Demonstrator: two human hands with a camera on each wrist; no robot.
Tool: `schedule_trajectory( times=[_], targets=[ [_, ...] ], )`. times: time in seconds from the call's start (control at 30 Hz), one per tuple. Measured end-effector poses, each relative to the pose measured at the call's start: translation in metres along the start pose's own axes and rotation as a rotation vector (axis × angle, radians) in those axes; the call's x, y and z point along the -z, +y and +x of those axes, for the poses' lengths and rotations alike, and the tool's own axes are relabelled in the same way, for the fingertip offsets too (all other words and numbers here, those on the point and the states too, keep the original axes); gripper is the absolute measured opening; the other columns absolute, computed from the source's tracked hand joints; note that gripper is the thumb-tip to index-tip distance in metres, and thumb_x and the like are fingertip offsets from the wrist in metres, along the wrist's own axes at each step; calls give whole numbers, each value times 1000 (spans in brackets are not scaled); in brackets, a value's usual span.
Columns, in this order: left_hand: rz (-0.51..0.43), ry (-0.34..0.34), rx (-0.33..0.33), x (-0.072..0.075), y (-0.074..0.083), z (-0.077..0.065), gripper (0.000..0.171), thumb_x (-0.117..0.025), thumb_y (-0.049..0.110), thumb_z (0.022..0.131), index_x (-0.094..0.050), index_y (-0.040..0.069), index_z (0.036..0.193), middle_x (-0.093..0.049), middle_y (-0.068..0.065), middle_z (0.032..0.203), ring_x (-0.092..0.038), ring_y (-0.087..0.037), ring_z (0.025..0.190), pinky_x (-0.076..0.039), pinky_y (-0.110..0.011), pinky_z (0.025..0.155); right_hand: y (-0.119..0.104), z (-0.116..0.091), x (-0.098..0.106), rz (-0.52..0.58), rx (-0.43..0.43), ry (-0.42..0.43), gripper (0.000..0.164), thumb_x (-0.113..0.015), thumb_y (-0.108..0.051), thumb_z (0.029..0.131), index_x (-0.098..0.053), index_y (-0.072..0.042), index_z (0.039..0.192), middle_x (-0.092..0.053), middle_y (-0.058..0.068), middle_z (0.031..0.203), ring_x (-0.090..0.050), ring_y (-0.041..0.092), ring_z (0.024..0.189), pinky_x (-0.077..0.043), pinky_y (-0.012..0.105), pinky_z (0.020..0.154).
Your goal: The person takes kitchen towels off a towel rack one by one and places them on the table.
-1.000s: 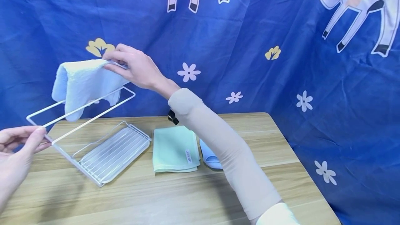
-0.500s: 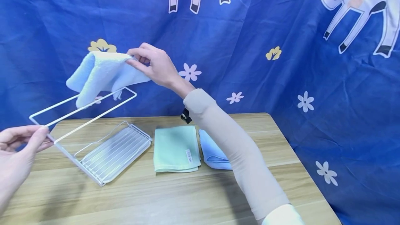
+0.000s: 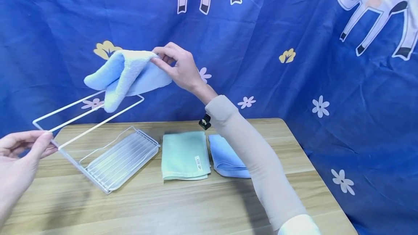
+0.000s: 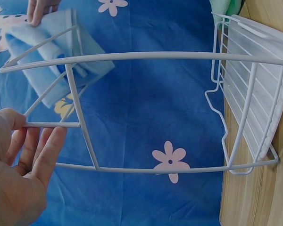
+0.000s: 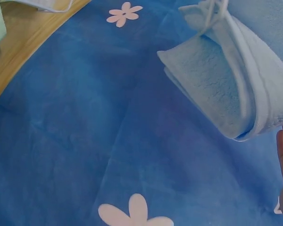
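In the head view my left hand (image 3: 24,155) pinches the near top end of a white wire rack (image 3: 84,170), thumb above and fingers below the short bar in the left wrist view. The rack stands over a shallow tray (image 3: 124,159) on the table. My right hand (image 3: 177,66) pinches the edge of a fluffy light blue towel (image 3: 112,71) at the rack's far end. The towel is folded over, and its hanging corner overlaps the top bars in the head view. The right wrist view shows the towel (image 5: 212,84) close to bars, with fingertips at its edge.
A folded mint green cloth (image 3: 184,155) with a white label lies right of the rack on the wooden table (image 3: 156,206). Beside it is a folded blue cloth (image 3: 226,157), partly behind my right sleeve (image 3: 254,162). A blue printed curtain (image 3: 261,64) hangs behind the table.
My right hand has moved right and slightly up, drawing the towel along the rack's top bars toward the far end. The left hand keeps its hold on the rack.
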State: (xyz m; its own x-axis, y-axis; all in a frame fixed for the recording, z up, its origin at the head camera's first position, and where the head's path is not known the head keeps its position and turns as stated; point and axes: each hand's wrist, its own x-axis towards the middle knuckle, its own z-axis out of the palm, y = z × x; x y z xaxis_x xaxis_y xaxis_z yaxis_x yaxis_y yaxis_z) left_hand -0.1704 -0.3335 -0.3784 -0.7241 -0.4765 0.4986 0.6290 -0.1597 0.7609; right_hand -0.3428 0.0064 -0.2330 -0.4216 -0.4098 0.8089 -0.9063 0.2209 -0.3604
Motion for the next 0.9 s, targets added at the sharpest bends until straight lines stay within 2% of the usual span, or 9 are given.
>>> schedule_trajectory(
  times=[0.2,0.37,0.63,0.77,0.9],
  targets=[
    [39,20,17,-1,2,0,24,-61,-25,91,-75,-5,90,-77,-4,74,-75,-7,60,-64,-16,54,-2,-8,14,14,6,51,15,-76,-9,98,-78,1,109,-66,13,89,-62,15,82,-59,16,75],
    [34,26,25,-4,4,-2,24,-61,-25,91,-75,-6,89,-77,-5,73,-74,-7,60,-64,-17,54,-3,-16,23,24,17,87,16,-75,-8,98,-77,3,109,-66,14,91,-63,16,82,-61,17,75],
    [38,49,48,-8,6,-4,22,-63,-23,91,-75,-5,88,-77,-4,71,-75,-7,58,-64,-17,53,3,-27,39,-43,-2,193,16,-76,-10,98,-78,2,108,-65,15,88,-63,19,78,-58,17,70],
    [50,52,54,-8,7,-4,22,-63,-23,90,-75,-4,88,-78,-4,70,-75,-7,56,-63,-17,52,6,-34,47,-67,-12,197,14,-77,-11,97,-79,1,106,-67,15,90,-63,19,80,-57,18,70],
    [61,31,30,-9,8,-3,24,-62,-24,91,-75,-4,89,-78,-3,71,-74,-6,58,-63,-16,52,8,-44,55,-97,1,186,14,-78,-12,96,-79,0,104,-70,15,93,-63,20,79,-55,18,68]
  ],
)
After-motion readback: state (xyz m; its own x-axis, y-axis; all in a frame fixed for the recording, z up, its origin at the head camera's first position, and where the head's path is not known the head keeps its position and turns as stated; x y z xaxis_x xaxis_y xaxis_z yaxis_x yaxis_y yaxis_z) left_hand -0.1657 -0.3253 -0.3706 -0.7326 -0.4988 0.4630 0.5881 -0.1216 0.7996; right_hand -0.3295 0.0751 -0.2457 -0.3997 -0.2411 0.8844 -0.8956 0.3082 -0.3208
